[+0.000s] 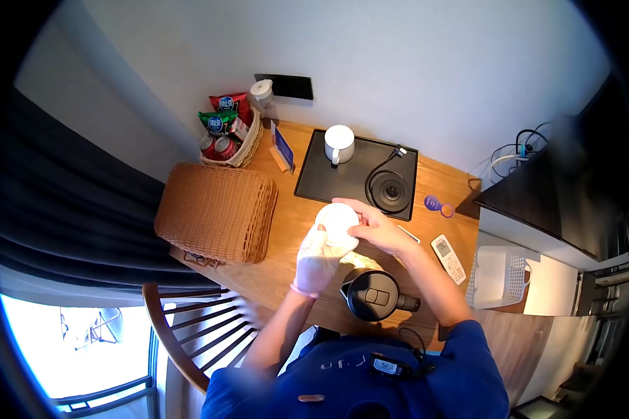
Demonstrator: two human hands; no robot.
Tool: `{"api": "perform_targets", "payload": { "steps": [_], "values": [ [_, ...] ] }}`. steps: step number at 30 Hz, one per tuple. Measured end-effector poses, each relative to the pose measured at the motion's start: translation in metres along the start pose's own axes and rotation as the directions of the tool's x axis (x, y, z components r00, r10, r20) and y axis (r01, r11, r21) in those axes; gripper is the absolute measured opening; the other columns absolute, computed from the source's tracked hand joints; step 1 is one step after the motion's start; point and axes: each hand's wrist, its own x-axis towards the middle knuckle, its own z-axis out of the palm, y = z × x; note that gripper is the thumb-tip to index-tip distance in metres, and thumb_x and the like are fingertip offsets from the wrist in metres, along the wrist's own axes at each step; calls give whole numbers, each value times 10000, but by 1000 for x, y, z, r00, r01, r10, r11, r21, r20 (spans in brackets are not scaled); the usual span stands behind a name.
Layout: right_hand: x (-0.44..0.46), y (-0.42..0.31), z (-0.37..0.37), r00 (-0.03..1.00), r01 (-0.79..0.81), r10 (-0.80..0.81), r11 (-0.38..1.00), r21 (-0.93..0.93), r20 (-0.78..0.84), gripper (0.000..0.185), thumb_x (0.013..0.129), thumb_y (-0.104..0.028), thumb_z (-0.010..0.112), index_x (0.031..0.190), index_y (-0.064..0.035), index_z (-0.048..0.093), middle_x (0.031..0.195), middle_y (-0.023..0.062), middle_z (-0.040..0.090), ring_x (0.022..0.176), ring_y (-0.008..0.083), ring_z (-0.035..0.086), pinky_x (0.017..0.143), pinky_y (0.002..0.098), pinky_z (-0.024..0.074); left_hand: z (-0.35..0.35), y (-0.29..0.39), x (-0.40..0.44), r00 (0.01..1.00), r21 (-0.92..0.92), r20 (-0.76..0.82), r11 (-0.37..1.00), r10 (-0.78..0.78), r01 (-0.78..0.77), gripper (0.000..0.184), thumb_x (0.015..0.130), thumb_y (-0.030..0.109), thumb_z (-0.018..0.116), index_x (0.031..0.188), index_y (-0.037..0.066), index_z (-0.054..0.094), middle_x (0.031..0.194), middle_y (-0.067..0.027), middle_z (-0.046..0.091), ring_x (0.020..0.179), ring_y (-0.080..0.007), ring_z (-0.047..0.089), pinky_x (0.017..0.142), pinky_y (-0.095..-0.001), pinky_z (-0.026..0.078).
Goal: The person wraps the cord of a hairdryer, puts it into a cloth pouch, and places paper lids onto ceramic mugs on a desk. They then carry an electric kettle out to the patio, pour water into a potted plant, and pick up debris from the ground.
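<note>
Both my hands are closed around a white round object (337, 222) above the table. Bright light washes out its surface, so I cannot tell whether it is a cup or a lid. My left hand (314, 260), strongly lit, grips its lower left side with the thumb on top. On the right side, my right hand (379, 227) has its fingers behind the far edge and its thumb on the near part. Close to my body stands a black electric kettle (372, 295), its handle pointing right. Beyond my hands, a white mug (340, 144) is on the black tray (321, 187).
The kettle's power base (390, 191) with its cord lies on the tray. At left are a wicker box (213, 209) and a snack basket (253, 143), beside a blue sign (282, 149). A remote (448, 258) and white plastic basket (497, 276) are at right; a wooden chair (162, 328) stands lower left.
</note>
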Motion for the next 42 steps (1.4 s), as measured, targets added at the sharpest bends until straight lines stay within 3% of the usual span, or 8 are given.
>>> {"api": "perform_targets", "payload": {
  "steps": [2,5,10,16,21,28,34,42],
  "values": [
    [1,1,-3,998,-2,-1,999,47,56,461,786,-16,601,1228,-19,474,1146,72,543,1034,138,526,892,269,426,6,7,3,992,-309,6,943,-125,121,379,948,195,378,1227,-60,413,1203,-174,499,1090,-262,536,904,-387,481],
    [4,-2,1,981,89,-165,843,-530,-98,387,813,-94,606,1194,-71,543,980,110,638,916,162,605,796,284,472,-7,-11,6,998,49,33,998,-50,48,460,958,322,359,1273,-12,374,1238,-148,485,1124,-253,514,911,-406,469],
    [11,5,-7,964,86,-171,925,-369,-204,303,910,-255,491,1054,-24,624,872,133,669,788,185,638,735,281,488,6,-10,11,981,-114,-26,976,-191,187,492,951,407,345,1302,64,364,1271,-122,458,1162,-263,477,948,-446,431],
    [-15,-23,5,917,396,-265,707,-586,299,469,749,-166,701,1188,-65,569,1165,132,588,1066,232,570,900,306,443,0,-2,19,963,-499,152,823,-223,270,612,913,573,266,1342,143,344,1345,-163,376,1230,-330,391,1021,-499,320],
    [-18,-28,13,961,211,-255,419,-883,109,889,579,-335,806,1334,-140,380,1416,136,250,1332,417,114,1044,531,156,17,10,19,969,-440,170,865,-182,240,749,875,653,187,1381,112,294,1396,-171,322,1274,-333,346,1030,-466,308],
    [9,1,1,953,147,-302,394,-907,23,511,738,-353,685,1174,-136,529,1085,114,576,1154,304,450,992,447,244,6,6,26,931,-470,210,805,-297,363,687,901,563,303,1352,45,304,1346,-147,374,1245,-296,387,1018,-433,340],
    [4,38,-90,755,143,-422,853,-503,-502,152,864,-117,532,962,-53,629,910,135,649,888,270,606,751,316,477,-30,4,82,986,153,7,975,-166,163,237,891,72,449,1110,-19,456,1051,-180,563,928,-289,613,774,-456,550],
    [-78,73,-204,543,-733,-310,278,-621,-780,486,712,-182,721,1157,-119,537,1152,129,538,1076,356,464,903,464,366,-99,-40,201,887,652,-460,663,-39,368,350,758,-57,500,1102,-8,464,964,-134,578,813,-234,613,631,-378,565]
  ]
}}
